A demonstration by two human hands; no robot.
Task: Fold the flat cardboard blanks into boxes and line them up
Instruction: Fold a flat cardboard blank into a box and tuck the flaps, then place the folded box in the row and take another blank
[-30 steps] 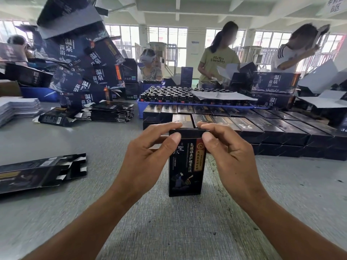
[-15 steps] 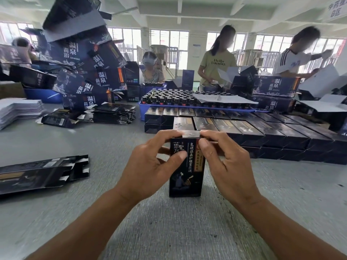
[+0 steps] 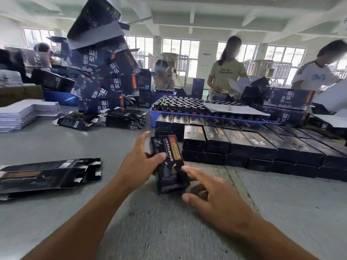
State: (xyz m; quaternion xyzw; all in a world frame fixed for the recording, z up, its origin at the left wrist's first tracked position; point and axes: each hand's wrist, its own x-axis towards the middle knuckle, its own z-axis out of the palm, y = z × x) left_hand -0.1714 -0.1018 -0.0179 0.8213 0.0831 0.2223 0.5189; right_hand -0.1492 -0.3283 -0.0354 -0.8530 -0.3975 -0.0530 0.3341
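Box (image 3: 169,162) sits tilted in our left hand (image 3: 139,166), thumb across its front; our right hand's (image 3: 212,199) fingers (image 3: 193,172) spread, touching its right edge.

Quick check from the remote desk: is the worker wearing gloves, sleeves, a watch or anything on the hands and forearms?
Nothing worn: the left hand and right hand are bare, no gloves, rings or watch visible, and both forearms are uncovered down to the frame edge, with no sleeve in view.

Left hand (image 3: 138,163) gripping, right hand (image 3: 216,199) spread.
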